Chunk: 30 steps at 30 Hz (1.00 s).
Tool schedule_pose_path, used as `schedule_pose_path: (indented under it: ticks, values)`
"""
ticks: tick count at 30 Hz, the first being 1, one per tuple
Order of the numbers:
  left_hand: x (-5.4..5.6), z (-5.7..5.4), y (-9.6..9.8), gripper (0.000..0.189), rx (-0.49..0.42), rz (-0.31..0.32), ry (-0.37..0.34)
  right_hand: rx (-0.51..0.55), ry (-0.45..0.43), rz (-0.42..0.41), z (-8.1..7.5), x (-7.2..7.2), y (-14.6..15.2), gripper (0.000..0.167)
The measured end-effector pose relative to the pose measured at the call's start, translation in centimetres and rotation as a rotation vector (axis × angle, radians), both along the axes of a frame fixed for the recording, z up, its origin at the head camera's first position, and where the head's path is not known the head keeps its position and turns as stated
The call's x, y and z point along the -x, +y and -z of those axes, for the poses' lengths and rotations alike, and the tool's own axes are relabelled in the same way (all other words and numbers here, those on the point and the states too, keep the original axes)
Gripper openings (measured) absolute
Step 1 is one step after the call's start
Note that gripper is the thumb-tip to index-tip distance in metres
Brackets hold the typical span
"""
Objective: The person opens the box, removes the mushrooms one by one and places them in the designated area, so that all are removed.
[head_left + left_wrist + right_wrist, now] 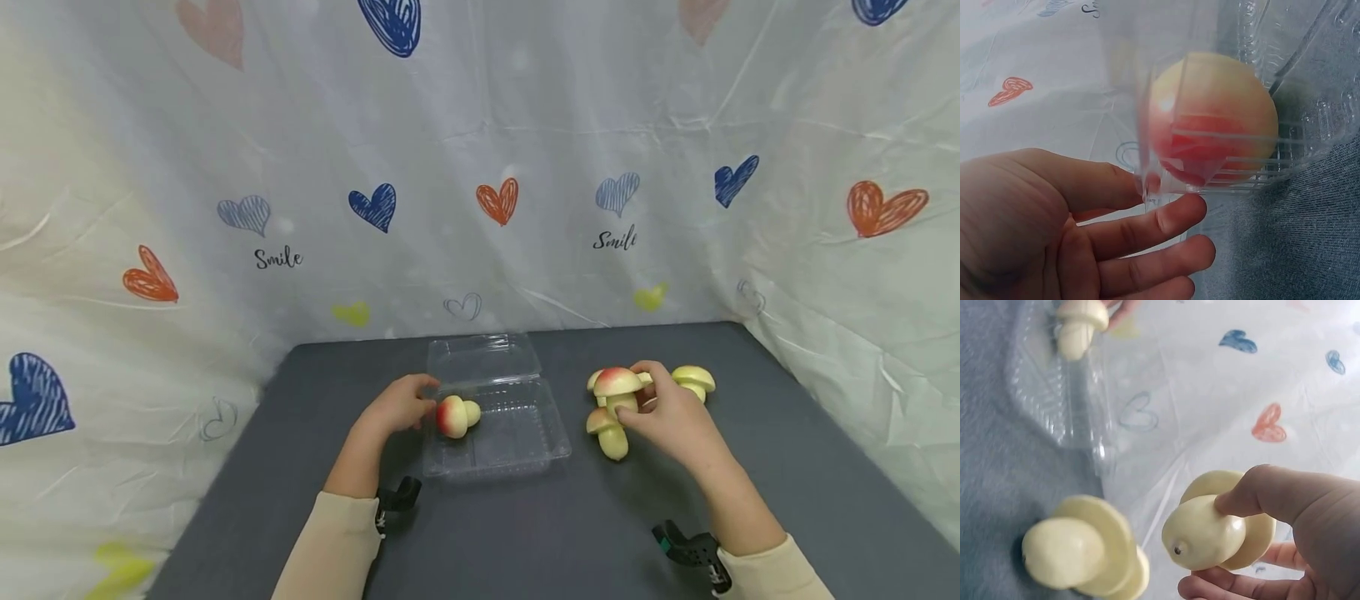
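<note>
Pinching the left edge of the clear plastic box (517, 425), the person's left hand (399, 406) has thumb and forefinger on the rim, with the other fingers loosely bent outside it. From where I stand, that looks like steadying. The lid (483, 360) is folded back on the box's far side, and just inside the left wall a red-capped mushroom (453, 417) lies on its side, stem pointing toward the middle of the box. Out to the box's right, the right hand (666, 414) grips another red-topped mushroom (617, 383), thumb on the pale stem and fingers round the opposite side. It seems to be off the dark worktop (495, 542), though the mushrooms crowded behind it make that hard to swear to. Also right of the box, a smaller mushroom (611, 437) lies just below the held one, a pale one (592, 382) peeks out behind it, and a yellowish one (693, 377) sits farthest from the box. I'd call this the pick-up step of filling the box. The next move, I'd judge, calls for carrying the held mushroom left over the box's right wall and lowering it into the bare space beside the first, without knocking the neighbours.
</note>
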<state>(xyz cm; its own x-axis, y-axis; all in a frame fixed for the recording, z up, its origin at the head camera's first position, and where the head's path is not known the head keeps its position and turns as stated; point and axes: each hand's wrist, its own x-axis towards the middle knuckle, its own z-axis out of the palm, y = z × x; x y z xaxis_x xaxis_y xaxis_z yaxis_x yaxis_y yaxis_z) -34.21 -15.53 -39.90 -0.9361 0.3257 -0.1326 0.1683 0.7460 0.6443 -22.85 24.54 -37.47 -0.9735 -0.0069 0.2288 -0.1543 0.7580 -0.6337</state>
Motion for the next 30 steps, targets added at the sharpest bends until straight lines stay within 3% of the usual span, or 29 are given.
schedule_pose_path:
  ticks: [7, 16, 30]
  values:
    - [-0.1, -0.1, 0.1, 0.043, 0.006, -0.008, 0.002, -0.067, -0.040, 0.066, 0.5, -0.4, 1.7, 0.064]
    - [-0.1, 0.1, 0.3, 0.044, 0.015, -0.026, -0.019, -0.159, -0.094, 0.154, 2.4, -1.3, 3.7, 0.066]
    - [-0.2, 0.0, 0.4, 0.042, 0.003, -0.015, -0.015, -0.160, -0.202, 0.209, 4.0, -0.9, 4.3, 0.063]
